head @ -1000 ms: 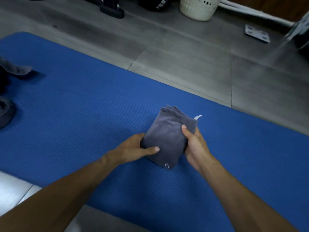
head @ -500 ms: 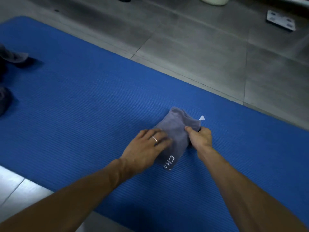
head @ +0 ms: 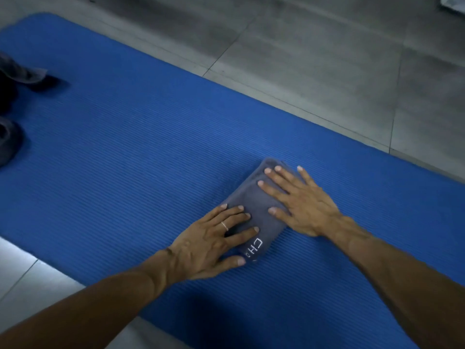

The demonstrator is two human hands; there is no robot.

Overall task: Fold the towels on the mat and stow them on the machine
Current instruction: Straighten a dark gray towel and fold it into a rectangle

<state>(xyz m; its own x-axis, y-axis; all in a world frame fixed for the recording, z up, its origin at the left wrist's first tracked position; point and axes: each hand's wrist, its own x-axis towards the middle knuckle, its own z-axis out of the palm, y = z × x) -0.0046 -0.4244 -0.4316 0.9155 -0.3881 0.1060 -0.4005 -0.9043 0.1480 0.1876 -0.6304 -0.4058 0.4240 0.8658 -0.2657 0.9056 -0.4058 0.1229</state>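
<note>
Compact grey folded towel (head: 254, 202), white lettering

A floor of large grey tiles (head: 314, 54) with thin dark joints runs across the top and right of the view, a paler, brighter patch of it (head: 30, 280) shows at the lower left, and the light is dim and cool, with part of a pale object (head: 453, 1) at the top right corner.

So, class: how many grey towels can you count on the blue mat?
3: folded towel under both hands, mid-mat; two at the left edge, cropped, so more may be hidden.
</note>
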